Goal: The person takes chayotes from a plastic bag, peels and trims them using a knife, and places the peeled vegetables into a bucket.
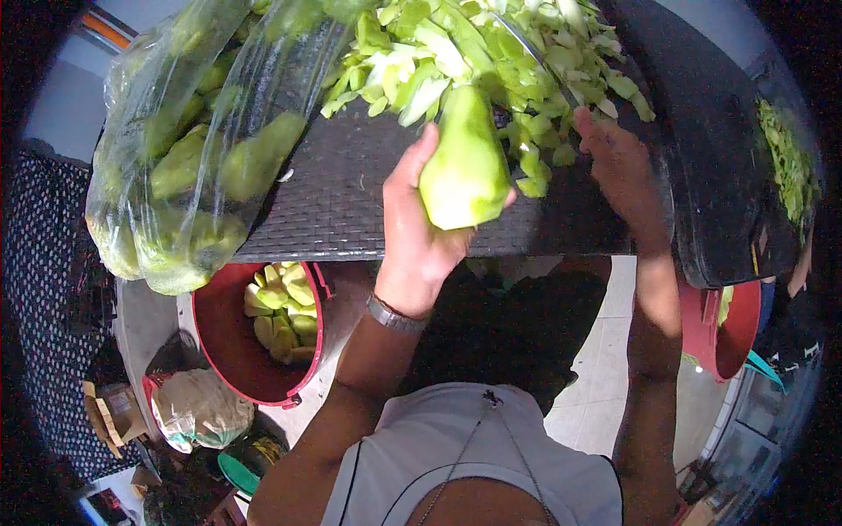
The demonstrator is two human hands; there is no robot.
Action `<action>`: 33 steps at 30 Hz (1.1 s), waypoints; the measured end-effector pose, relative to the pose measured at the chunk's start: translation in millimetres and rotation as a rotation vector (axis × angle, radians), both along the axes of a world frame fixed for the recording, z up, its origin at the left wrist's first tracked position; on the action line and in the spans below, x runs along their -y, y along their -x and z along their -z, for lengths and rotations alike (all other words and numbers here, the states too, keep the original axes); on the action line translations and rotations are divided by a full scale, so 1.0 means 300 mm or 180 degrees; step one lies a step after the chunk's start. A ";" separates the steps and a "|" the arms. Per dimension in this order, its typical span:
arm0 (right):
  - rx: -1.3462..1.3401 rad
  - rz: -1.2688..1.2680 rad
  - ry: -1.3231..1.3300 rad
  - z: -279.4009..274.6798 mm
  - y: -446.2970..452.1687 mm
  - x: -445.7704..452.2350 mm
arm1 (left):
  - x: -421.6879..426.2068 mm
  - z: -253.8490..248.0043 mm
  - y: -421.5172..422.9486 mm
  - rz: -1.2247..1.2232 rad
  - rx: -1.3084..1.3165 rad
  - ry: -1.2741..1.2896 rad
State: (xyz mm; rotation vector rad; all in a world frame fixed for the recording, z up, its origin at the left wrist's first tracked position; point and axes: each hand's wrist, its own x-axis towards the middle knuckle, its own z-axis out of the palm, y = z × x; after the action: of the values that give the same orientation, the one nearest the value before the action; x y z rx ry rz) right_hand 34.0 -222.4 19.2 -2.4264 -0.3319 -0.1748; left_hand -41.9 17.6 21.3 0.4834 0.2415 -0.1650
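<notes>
The step in hand looks like paring 1 pale green fruit (465, 171), held over the near edge of the desk (329, 188); the next move probably calls for bringing fruit and knife (531, 48) together; the left hand (427, 237) cups the fruit half-closed; the right hand (618, 167) curls closely around the knife, blade over peelings (605, 53).

no legible text, no readable label, no brand, no number, no sign readable
</notes>
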 end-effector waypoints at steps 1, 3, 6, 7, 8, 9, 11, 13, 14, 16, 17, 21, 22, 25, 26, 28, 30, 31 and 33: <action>-0.0119 -0.0041 -0.0096 -0.030 0.009 -0.017 | 0.002 0.009 -0.013 -0.0068 0.0033 -0.0035; -0.0611 0.0090 -0.0251 -0.106 0.090 -0.085 | 0.005 0.035 -0.044 -0.0202 0.0114 -0.0104; -0.0741 -0.0611 0.0079 -0.144 0.176 -0.141 | 0.016 0.036 -0.019 -0.0181 0.0008 -0.0153; -0.0663 -0.0709 0.0049 -0.140 0.183 -0.153 | 0.013 0.046 -0.016 -0.0220 0.0063 -0.0162; -0.0568 -0.0797 0.0019 -0.135 0.187 -0.162 | 0.010 0.061 -0.017 -0.0249 0.0136 -0.0171; -0.0470 -0.0878 -0.0005 -0.131 0.190 -0.165 | 0.009 0.070 -0.019 -0.0274 0.0211 -0.0174; -0.0201 -0.1116 0.0281 -0.119 0.187 -0.146 | 0.012 0.071 -0.014 -0.0295 0.0259 -0.0422; -0.0142 -0.1304 0.0336 -0.127 0.175 -0.136 | 0.014 0.069 -0.015 -0.0331 0.0331 -0.0653; -0.0238 -0.1369 0.0234 -0.140 0.170 -0.134 | 0.013 0.060 -0.010 -0.0177 0.0435 -0.0498; -0.0142 -0.1315 0.0236 -0.133 0.156 -0.128 | 0.025 0.058 -0.004 -0.0297 0.0387 -0.0485; 0.0041 -0.1190 0.0339 -0.105 0.150 -0.123 | 0.029 0.059 0.001 -0.0351 0.0359 -0.0481; 0.0237 -0.0294 0.0585 -0.054 0.073 -0.093 | 0.001 0.064 0.025 0.0198 0.0061 -0.0527; 0.0249 0.0020 0.0508 -0.037 0.049 -0.078 | 0.012 0.011 0.033 0.0191 0.0010 -0.0550; 0.0288 0.0264 0.0311 0.037 -0.021 0.001 | 0.006 -0.004 0.033 0.0228 0.0057 -0.0413; 0.0299 -0.0113 0.0274 0.070 -0.040 0.046 | 0.007 -0.003 0.022 0.0165 0.0024 -0.0296; 0.0172 -0.0576 0.0219 0.041 -0.022 0.033 | 0.015 0.000 0.012 0.0075 -0.0028 -0.0108; -0.0122 -0.0673 0.0125 -0.019 0.058 -0.026 | 0.023 0.005 0.002 0.0012 -0.0047 0.0024; -0.0295 -0.0678 0.0050 -0.064 0.109 -0.070 | 0.019 0.016 -0.001 0.0132 0.0064 0.0161; -0.0731 -0.0533 -0.0209 -0.140 0.222 -0.147 | 0.008 0.057 -0.006 0.0364 0.0285 0.0435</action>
State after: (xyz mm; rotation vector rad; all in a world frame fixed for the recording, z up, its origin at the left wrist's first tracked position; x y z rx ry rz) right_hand -32.5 -178.3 61.1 -2.3116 -0.4154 0.1634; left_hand -40.1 15.3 4.1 0.3678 0.1141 -0.2691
